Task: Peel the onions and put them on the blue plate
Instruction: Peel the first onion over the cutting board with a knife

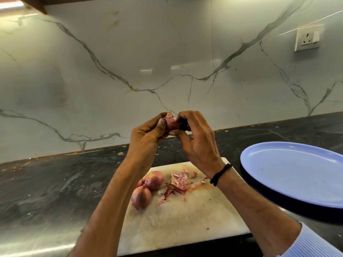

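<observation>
Both hands, left hand (148,132) and right hand (194,138), curled their fingers around a small papery red onion (171,122) above the tabletop, tip upward; the empty blue plastic plate (259,154) lay rightward, nearer the right hand.

Both hands are raised together in the middle of the view, meeting around 1 onion (171,122). The left hand (148,134) cups it from 9 o'clock, fingers curled behind it and the thumb (161,123) pressed on its near face. The right hand (196,141) closes on it from 3 o'clock, its back toward the camera, knuckles bent, fingertips tucked against the bulb's right side. The bare left forearm (115,197) climbs from 7 o'clock and the right forearm (259,206) from 5 o'clock, so the 2 arms converge in a narrow V. A black band (220,174) circles the right wrist, and a striped sleeve (311,243) covers the arm near the elbow.
</observation>
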Available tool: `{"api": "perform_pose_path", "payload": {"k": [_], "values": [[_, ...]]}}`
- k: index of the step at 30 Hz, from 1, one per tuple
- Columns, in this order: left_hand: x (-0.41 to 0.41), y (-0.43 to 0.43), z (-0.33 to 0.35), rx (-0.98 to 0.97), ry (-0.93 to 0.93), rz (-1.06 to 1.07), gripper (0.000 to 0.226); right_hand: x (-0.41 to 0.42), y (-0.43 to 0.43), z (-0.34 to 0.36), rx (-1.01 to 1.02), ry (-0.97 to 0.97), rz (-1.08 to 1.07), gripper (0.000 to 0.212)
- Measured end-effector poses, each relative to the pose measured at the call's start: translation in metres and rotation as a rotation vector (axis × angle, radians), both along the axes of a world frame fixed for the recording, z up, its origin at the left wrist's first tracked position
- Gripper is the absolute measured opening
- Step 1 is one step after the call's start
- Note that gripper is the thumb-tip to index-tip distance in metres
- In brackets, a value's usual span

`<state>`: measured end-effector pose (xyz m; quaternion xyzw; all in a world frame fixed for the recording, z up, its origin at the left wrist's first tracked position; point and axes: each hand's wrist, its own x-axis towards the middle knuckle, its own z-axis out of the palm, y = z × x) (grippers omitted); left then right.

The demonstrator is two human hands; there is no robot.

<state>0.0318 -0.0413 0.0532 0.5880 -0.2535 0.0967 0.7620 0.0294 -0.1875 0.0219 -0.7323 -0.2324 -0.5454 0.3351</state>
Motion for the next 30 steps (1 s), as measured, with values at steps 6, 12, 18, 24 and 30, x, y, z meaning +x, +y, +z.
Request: {"api": "perform_pose_path", "payload": {"k": [6,12,18,24,30], "values": [[-0.001,0.001,-0.001,0.002,-0.008,-0.005,0.044,0.002,-0.001,0.000,-0.030,-0.002,-0.022,0.033],[-0.001,0.000,-0.001,0.004,0.007,-0.002,0.038,0.003,-0.004,0.000,-0.062,0.016,-0.040,0.029],[0.005,0.000,-0.003,-0.093,0.090,-0.051,0.025,0.006,-0.001,0.000,-0.041,-0.001,-0.034,0.019],[0.009,0.002,-0.004,-0.219,0.159,-0.021,0.029,0.014,0.011,0.003,0.016,0.007,0.042,0.037],[0.017,0.016,0.000,-0.301,0.147,0.004,0.036,0.031,0.032,0.012,-0.075,-0.049,-0.002,0.037]]}}
